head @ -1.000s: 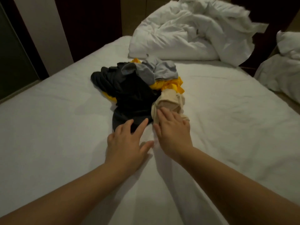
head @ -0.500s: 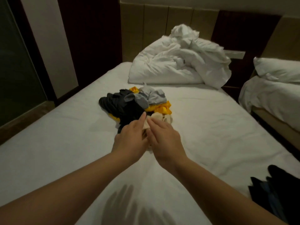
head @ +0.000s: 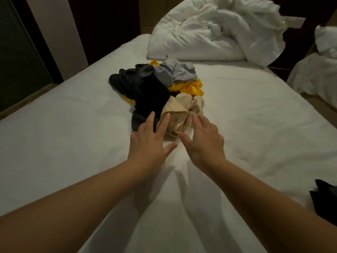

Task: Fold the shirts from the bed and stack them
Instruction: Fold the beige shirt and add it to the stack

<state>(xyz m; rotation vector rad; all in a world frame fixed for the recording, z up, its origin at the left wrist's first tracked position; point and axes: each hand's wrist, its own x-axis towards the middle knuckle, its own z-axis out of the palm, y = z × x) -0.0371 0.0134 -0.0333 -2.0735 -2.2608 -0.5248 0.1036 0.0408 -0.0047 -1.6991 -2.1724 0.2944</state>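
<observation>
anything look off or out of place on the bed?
Nothing damaged. A crumpled heap of black, grey, yellow and beige shirts lies on the white-sheeted bed; white duvet bunched at the head; dark garment apart at the right edge.

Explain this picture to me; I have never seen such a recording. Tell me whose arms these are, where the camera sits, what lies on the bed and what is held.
No machine here: a person wears a camera on the head, looking down at their own arms. The left hand and right hand are spread open at the crumpled beige shirt, gripping nothing. It lies on the white bed sheet in a pile with a black garment, a grey garment and a yellow garment. A rumpled white duvet lies behind.
</observation>
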